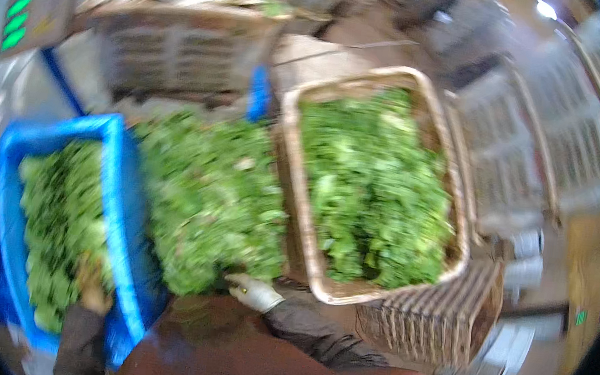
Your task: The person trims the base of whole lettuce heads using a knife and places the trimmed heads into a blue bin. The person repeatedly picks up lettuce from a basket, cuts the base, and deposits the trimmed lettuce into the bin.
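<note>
Leafy greens lie in a blue plastic crate at the left, and my left hand reaches down among them; its fingers are blurred and partly hidden by leaves. My right hand, in a pale glove, is at the near edge of a broad heap of greens between the crates. Something dark is at its fingertips, but whether it grips this is too blurred to tell. Right of the heap, a tan plastic crate holds more leafy greens.
A large slatted crate with a white cover stands beyond the heap. A scale display with green digits is at upper left. Stacked crates stand at right, and a ribbed brown basket sits below the tan crate.
</note>
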